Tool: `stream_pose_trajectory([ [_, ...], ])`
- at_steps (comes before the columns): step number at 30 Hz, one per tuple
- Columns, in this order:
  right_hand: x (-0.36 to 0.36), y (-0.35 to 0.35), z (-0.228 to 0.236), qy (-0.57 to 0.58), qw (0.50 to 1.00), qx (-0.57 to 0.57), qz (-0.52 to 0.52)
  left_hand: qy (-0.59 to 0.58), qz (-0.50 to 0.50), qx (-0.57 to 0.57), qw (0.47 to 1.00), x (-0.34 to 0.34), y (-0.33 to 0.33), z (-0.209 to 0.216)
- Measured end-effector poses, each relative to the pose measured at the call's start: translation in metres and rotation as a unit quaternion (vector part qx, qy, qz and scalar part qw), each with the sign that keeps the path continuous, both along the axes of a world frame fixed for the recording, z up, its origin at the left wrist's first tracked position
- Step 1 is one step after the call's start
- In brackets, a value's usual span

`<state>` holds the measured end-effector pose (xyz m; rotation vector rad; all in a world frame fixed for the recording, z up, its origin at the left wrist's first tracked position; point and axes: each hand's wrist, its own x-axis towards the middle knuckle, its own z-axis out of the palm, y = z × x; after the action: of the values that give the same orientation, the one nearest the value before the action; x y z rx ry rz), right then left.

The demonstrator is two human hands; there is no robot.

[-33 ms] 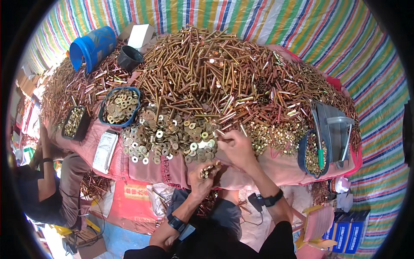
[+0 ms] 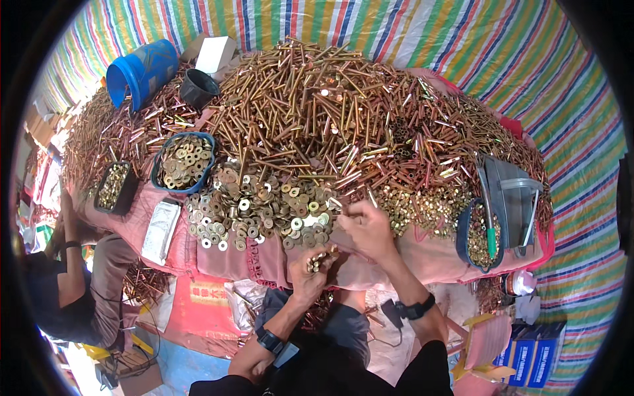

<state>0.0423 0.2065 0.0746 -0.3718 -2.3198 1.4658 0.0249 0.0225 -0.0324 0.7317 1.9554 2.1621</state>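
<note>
Fingers (image 2: pixel 316 259) of my left hand (image 2: pixel 309 269) are curling closed around a small bunch of brass pins (image 2: pixel 319 257), held just off the near edge of the tabletop (image 2: pixel 422 261). My right hand (image 2: pixel 367 228) is reaching into the pile edge, fingertips pinching at the spot where the brass washers (image 2: pixel 264 211) are meeting the long brass rods (image 2: pixel 317 112); I can't tell if it's actually gripping a piece. Both hands are sitting close together, right slightly farther out than left.

I'm seeing the rod heap covering most of the pink-draped tabletop. A blue oval tray of washers (image 2: pixel 184 160) is sitting left of the washer spread, a dark tray of small brass parts (image 2: pixel 113 187) farther left. A blue bucket (image 2: pixel 142 71) is lying tipped at far left, a black cup (image 2: pixel 198 87) next to it. Right side: a blue tray (image 2: pixel 477 239) with a green-handled tool (image 2: pixel 491 241), grey dustpan (image 2: pixel 512 195) just beyond. Another person (image 2: pixel 66 290) is sitting at the left.
</note>
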Motion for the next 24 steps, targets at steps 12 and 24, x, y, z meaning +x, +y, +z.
stream_pose_trajectory([
  [12, 0.044, -0.052, 0.022, 0.082, 0.989, 0.123, 0.012, 0.069, 0.018, -0.053, 0.996, -0.001, -0.005, 0.028],
  [24, 0.071, -0.021, -0.006, 0.028, 0.971, 0.214, -0.108, -0.035, -0.033, 0.071, 0.996, 0.002, -0.005, 0.023],
])
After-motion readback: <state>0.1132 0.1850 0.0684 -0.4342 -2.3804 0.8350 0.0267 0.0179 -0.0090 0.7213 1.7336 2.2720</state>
